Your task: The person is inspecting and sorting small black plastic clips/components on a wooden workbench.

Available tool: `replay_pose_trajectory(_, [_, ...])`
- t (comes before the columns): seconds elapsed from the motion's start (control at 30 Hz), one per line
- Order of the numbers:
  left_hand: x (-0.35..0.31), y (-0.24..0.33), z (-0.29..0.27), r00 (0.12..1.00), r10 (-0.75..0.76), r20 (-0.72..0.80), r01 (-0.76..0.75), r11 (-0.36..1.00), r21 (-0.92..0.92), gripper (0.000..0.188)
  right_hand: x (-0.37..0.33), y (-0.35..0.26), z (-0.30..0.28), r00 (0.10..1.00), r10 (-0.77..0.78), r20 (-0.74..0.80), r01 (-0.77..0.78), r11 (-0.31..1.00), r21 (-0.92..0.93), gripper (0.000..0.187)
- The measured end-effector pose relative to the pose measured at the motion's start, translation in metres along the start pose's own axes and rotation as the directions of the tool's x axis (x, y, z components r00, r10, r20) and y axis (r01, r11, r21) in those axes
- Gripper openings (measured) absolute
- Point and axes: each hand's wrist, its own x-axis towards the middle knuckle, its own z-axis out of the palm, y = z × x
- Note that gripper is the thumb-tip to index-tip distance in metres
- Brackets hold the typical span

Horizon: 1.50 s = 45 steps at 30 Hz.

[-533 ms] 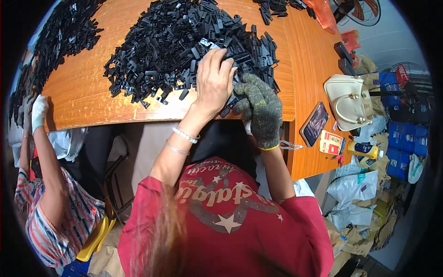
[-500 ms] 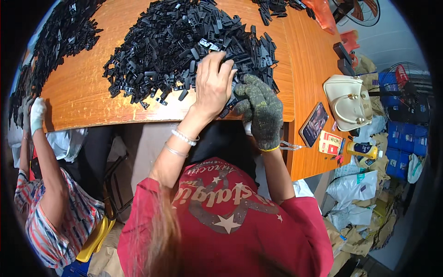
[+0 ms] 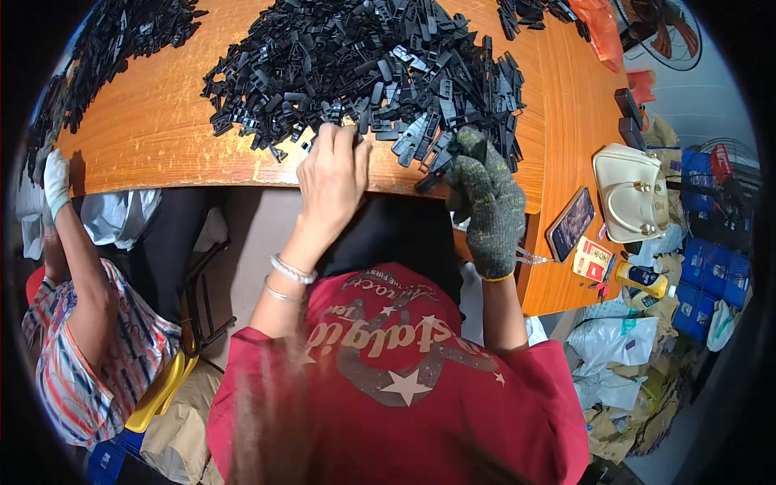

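A large heap of small black plastic clip-like parts [image 3: 339, 69] lies on the wooden table [image 3: 153, 137]. My bare left hand [image 3: 331, 179], with bracelets on its wrist, is at the heap's near edge. Its fingers are bent down among the parts, and the tips are hidden, as is anything pinched in them. To the right, by the table's front edge, my right hand [image 3: 490, 206] wears a dark grey knitted glove. Its fingers curl inward beside a few black parts at the heap's near right edge; what they close on, if anything, does not show.
At right on the table are a phone [image 3: 571, 224], a cream handbag [image 3: 632, 194], a red-and-cream packet [image 3: 592, 257] and a bottle of yellow liquid [image 3: 644, 278]. Another person's gloved hand [image 3: 56, 179] is at a second black heap [image 3: 121, 40] on the left. Bags and blue crates fill the right side.
My left hand has drawn away from my right hand, moving left and down to the heap's near edge. My gloved right hand has moved slightly right. The view has also shifted.
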Motion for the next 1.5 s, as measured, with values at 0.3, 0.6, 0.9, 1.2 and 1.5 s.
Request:
replay_pose_trajectory(0.3, [-0.003, -0.002, -0.003, 0.941, -0.123, 0.315, 0.267, 0.842, -0.47, 0.016, 0.001, 0.012, 0.006, 0.969, -0.229, 0.088, 0.245, 0.898, -0.365, 0.029])
replay_pose_trajectory(0.6, [-0.013, -0.016, -0.01, 0.94, 0.076, 0.334, 0.126, 0.829, -0.545, 0.02, 0.015, 0.009, 0.016, 0.897, -0.25, 0.365, 0.442, 0.545, -0.713, 0.038])
replay_pose_trajectory(0.9, [-0.016, -0.02, -0.01, 0.954, 0.098, 0.283, 0.042, 0.892, -0.45, 0.021, 0.026, -0.001, 0.032, 0.836, -0.224, 0.501, 0.548, 0.343, -0.763, 0.031])
replay_pose_trajectory(1.2, [-0.016, -0.024, -0.008, 0.953, 0.112, 0.281, 0.032, 0.886, -0.462, 0.023, 0.04, 0.0, 0.046, 0.727, -0.298, 0.618, 0.682, 0.214, -0.699, 0.023])
replay_pose_trajectory(1.5, [-0.022, -0.026, 0.0, 0.965, 0.131, 0.228, -0.007, 0.879, -0.477, 0.019, 0.044, 0.001, 0.059, 0.736, -0.19, 0.65, 0.669, 0.054, -0.741, 0.018])
